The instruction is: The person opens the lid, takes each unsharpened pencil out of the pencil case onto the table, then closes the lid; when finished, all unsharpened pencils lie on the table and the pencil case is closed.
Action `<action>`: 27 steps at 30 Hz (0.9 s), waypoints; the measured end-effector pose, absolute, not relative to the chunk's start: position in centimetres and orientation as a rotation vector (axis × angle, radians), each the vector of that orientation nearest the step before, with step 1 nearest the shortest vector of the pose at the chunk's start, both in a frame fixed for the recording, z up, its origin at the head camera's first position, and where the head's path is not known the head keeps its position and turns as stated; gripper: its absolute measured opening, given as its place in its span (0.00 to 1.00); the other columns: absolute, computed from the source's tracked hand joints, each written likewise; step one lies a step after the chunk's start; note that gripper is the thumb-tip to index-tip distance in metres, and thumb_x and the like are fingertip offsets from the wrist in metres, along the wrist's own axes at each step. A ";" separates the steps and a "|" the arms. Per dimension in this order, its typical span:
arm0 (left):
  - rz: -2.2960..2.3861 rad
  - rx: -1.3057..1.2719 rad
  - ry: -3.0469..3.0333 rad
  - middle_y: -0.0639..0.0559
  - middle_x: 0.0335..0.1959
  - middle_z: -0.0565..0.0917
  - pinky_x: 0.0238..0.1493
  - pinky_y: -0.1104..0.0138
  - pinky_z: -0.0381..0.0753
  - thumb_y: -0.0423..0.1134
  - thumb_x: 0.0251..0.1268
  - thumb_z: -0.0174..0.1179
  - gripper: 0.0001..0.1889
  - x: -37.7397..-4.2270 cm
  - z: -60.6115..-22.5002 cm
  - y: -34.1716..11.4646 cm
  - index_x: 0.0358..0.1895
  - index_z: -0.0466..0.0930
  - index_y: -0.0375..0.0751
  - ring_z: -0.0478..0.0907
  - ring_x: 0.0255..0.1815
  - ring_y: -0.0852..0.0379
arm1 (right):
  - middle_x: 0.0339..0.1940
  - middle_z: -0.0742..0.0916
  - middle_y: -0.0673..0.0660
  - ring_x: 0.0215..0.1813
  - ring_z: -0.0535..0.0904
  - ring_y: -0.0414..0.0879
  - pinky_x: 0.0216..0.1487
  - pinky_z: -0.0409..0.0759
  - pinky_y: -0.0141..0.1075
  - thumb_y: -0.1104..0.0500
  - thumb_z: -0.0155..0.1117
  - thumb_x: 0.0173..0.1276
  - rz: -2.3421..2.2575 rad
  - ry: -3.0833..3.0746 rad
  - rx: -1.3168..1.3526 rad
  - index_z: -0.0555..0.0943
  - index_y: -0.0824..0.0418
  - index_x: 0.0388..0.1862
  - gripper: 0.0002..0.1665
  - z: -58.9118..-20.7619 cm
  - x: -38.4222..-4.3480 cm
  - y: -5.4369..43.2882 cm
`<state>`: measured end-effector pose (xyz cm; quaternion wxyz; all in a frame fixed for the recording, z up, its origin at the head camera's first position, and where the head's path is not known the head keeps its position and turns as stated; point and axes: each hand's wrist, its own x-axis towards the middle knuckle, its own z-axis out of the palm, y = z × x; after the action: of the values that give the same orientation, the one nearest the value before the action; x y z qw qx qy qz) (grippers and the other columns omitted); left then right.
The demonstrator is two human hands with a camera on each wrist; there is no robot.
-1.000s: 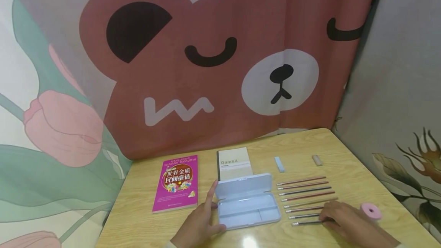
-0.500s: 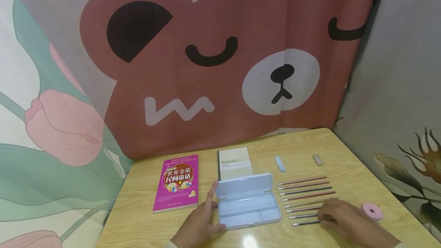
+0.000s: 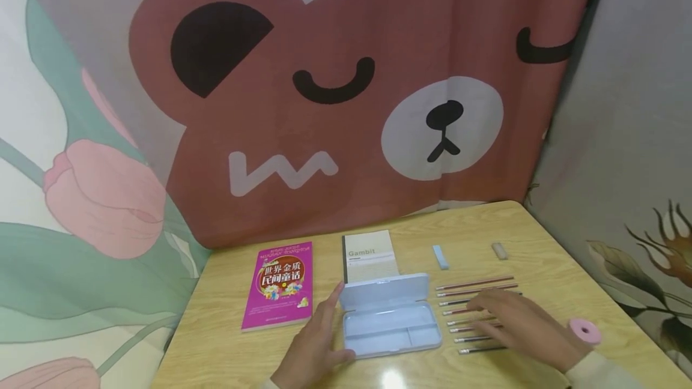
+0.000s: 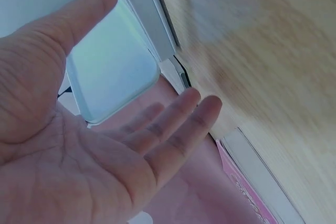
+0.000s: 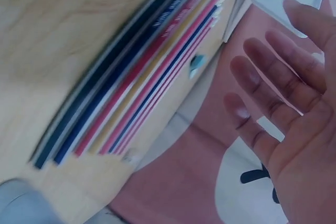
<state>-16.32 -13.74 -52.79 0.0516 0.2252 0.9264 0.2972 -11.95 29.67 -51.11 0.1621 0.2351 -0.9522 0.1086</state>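
Observation:
A pale blue pencil case (image 3: 373, 344) lies with its lid (image 3: 385, 294) raised, its compartments bare. At its left side is my left hand (image 3: 310, 344), the index finger by the lid and the thumb at the near corner. In the left wrist view that hand (image 4: 79, 156) has its thumb and fingers spread. To the right of the case, several pencils (image 3: 476, 283) lie in a row, eraser ends toward it. My right hand (image 3: 510, 320) is over the row and hides part of it. The right wrist view shows this hand (image 5: 299, 114) with spread fingers and nothing held, beside the pencils (image 5: 131, 87).
Behind the case lies a Gambit notebook (image 3: 369, 257), and a magenta book (image 3: 278, 287) is at the left. A light blue strip (image 3: 440, 257) and a greyish eraser-like block (image 3: 500, 251) lie farther back. A pink ring-shaped roll (image 3: 585, 331) sits at the right.
My right hand has risen from the near ends of the row and moved left and farther back over the pencils, its fingers straightening. The left hand stays at the case.

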 end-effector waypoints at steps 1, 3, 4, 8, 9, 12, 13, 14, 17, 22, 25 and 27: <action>0.891 0.692 2.835 0.42 0.85 0.68 0.70 0.39 0.84 0.47 0.58 0.86 0.73 -16.3 -52.8 -13.7 0.92 0.32 0.70 0.74 0.81 0.36 | 0.52 0.91 0.40 0.56 0.89 0.46 0.52 0.91 0.49 0.42 0.80 0.71 0.326 -2.717 0.645 0.90 0.44 0.54 0.17 -50.9 -12.0 29.3; 0.866 0.696 2.863 0.42 0.84 0.69 0.68 0.38 0.85 0.47 0.57 0.86 0.73 -16.2 -52.8 -13.6 0.93 0.33 0.68 0.74 0.80 0.36 | 0.57 0.91 0.41 0.59 0.88 0.46 0.55 0.90 0.51 0.40 0.78 0.74 0.394 -2.737 0.593 0.88 0.43 0.59 0.20 -50.4 -12.2 28.5; 0.857 0.691 2.871 0.43 0.84 0.70 0.67 0.38 0.86 0.47 0.57 0.87 0.73 -16.2 -52.8 -13.6 0.93 0.33 0.68 0.75 0.80 0.36 | 0.61 0.90 0.43 0.62 0.88 0.47 0.57 0.90 0.51 0.40 0.76 0.75 0.433 -2.752 0.572 0.87 0.44 0.63 0.23 -50.2 -12.4 28.1; 0.825 0.656 2.888 0.43 0.84 0.69 0.64 0.35 0.87 0.48 0.56 0.87 0.72 -16.1 -52.6 -13.4 0.93 0.36 0.64 0.75 0.80 0.36 | 0.73 0.86 0.49 0.71 0.84 0.52 0.64 0.89 0.56 0.40 0.71 0.80 0.598 -2.789 0.534 0.79 0.46 0.77 0.32 -49.6 -13.3 26.3; 0.821 0.650 2.890 0.43 0.84 0.69 0.64 0.35 0.87 0.48 0.56 0.87 0.72 -16.0 -52.6 -13.3 0.93 0.37 0.63 0.74 0.80 0.36 | 0.75 0.84 0.51 0.73 0.83 0.53 0.66 0.88 0.57 0.40 0.70 0.81 0.607 -2.787 0.543 0.77 0.47 0.80 0.33 -49.5 -13.6 25.9; 0.816 0.638 2.892 0.43 0.85 0.69 0.63 0.35 0.87 0.48 0.55 0.88 0.72 -15.9 -52.5 -13.2 0.93 0.38 0.61 0.74 0.80 0.36 | 0.79 0.81 0.53 0.77 0.80 0.55 0.70 0.85 0.57 0.42 0.69 0.82 0.606 -2.761 0.577 0.73 0.47 0.84 0.36 -49.6 -14.7 24.6; 0.821 0.637 2.890 0.43 0.85 0.69 0.63 0.35 0.87 0.49 0.54 0.88 0.73 -15.9 -52.5 -13.2 0.93 0.38 0.62 0.74 0.80 0.36 | 0.79 0.81 0.53 0.78 0.80 0.55 0.71 0.85 0.57 0.43 0.69 0.82 0.599 -2.746 0.594 0.73 0.48 0.84 0.37 -49.7 -15.0 24.2; 0.826 0.638 2.889 0.42 0.85 0.69 0.63 0.35 0.87 0.49 0.54 0.88 0.73 -15.8 -52.5 -13.1 0.93 0.37 0.62 0.74 0.80 0.35 | 0.80 0.81 0.53 0.79 0.79 0.55 0.72 0.84 0.57 0.43 0.69 0.83 0.593 -2.731 0.615 0.73 0.49 0.85 0.37 -49.7 -15.3 23.8; 0.849 0.643 2.889 0.42 0.85 0.68 0.61 0.33 0.87 0.50 0.54 0.88 0.73 -15.6 -52.5 -13.1 0.93 0.37 0.65 0.73 0.81 0.35 | 0.78 0.82 0.53 0.78 0.80 0.54 0.72 0.84 0.55 0.44 0.70 0.82 0.581 -2.687 0.675 0.74 0.52 0.84 0.37 -49.9 -16.0 22.8; 0.831 0.672 2.949 0.44 0.83 0.70 0.60 0.36 0.89 0.52 0.64 0.82 0.65 -15.4 -52.6 -13.0 0.93 0.40 0.63 0.76 0.79 0.37 | 0.73 0.85 0.52 0.71 0.84 0.50 0.67 0.88 0.51 0.47 0.71 0.82 0.560 -2.632 0.747 0.78 0.53 0.79 0.31 -50.2 -16.2 22.0; 0.816 0.685 2.990 0.45 0.81 0.73 0.58 0.40 0.91 0.52 0.70 0.78 0.58 -15.3 -52.5 -12.9 0.92 0.46 0.58 0.79 0.76 0.40 | 0.71 0.85 0.48 0.71 0.84 0.45 0.66 0.89 0.48 0.47 0.70 0.82 0.567 -2.648 0.745 0.79 0.49 0.78 0.29 -50.4 -16.1 22.0; 0.837 0.671 2.994 0.46 0.80 0.73 0.58 0.40 0.91 0.53 0.73 0.75 0.52 -15.3 -52.3 -12.9 0.91 0.51 0.55 0.80 0.75 0.40 | 0.72 0.85 0.46 0.71 0.83 0.45 0.67 0.88 0.48 0.45 0.69 0.83 0.570 -2.677 0.735 0.78 0.47 0.78 0.29 -50.4 -15.9 22.0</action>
<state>-15.35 -12.90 -52.27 -0.0195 0.2108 0.9413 0.2631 -15.95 22.03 -50.45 0.1531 0.2562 -0.9335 0.1989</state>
